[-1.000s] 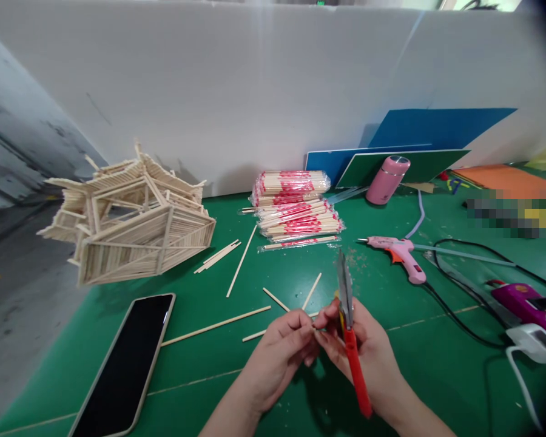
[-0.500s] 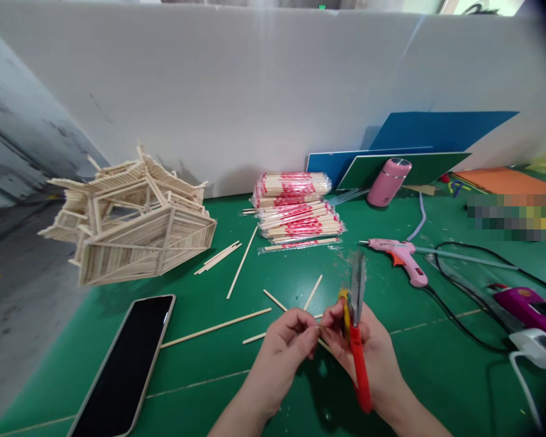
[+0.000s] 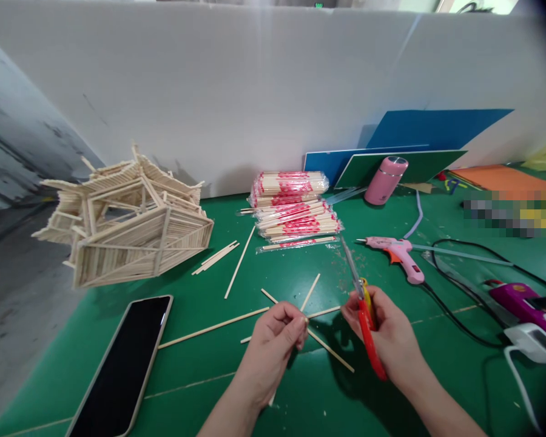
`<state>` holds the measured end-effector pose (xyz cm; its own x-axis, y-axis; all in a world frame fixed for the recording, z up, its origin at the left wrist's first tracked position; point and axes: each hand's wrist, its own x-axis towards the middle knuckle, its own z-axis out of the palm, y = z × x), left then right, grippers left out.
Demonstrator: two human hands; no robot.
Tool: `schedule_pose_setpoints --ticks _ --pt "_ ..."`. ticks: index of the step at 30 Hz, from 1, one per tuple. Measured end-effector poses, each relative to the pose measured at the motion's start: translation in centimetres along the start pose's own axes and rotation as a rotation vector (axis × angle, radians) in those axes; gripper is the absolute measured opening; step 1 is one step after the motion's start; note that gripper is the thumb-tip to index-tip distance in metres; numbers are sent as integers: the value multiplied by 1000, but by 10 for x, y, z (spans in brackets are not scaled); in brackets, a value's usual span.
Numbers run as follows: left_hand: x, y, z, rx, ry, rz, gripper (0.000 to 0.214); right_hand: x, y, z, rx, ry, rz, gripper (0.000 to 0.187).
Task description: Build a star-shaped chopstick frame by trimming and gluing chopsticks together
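My left hand (image 3: 273,340) is closed in a pinch, with the pale tip of a thin wooden stick showing at the fingertips; most of that stick is hidden by the hand. To the right, my right hand (image 3: 389,321) grips scissors (image 3: 353,267) with red and yellow handles, their blades pointing up and away. Around and under the left hand, several loose sticks lie crossed on the green table, among them a slanting stick (image 3: 332,351) between the hands. Another long stick (image 3: 213,328) lies to the left, reaching towards the phone.
A house-like model of sticks (image 3: 136,224) stands at the left, behind a phone (image 3: 122,364). Packs of wrapped chopsticks (image 3: 295,209) lie at the back. To the right are a pink glue gun (image 3: 398,252) with its cord, a pink bottle (image 3: 386,181) and a purple device (image 3: 523,306).
My hands have moved apart. My right hand has shifted right with the scissors, whose blades now tilt left; the left hand stays pinched. A slanting stick between the hands is more exposed.
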<state>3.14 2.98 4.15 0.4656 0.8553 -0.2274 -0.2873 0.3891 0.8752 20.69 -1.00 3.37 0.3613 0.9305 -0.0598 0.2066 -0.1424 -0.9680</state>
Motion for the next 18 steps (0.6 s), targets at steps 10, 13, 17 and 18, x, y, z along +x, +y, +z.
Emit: schedule_pose_setpoints --ticks 10,13,17,18 --pt "-7 12 -19 784 78 184 14 18 49 -78 -1077 105 -178 46" --pt "-9 3 -21 885 92 263 14 17 47 -86 -1149 151 -267 46" --pt "-8 -6 -22 946 109 325 16 4 23 -59 -905 292 -425 34" --pt "-7 -7 -21 952 113 326 16 0 16 -46 -775 241 -490 25"
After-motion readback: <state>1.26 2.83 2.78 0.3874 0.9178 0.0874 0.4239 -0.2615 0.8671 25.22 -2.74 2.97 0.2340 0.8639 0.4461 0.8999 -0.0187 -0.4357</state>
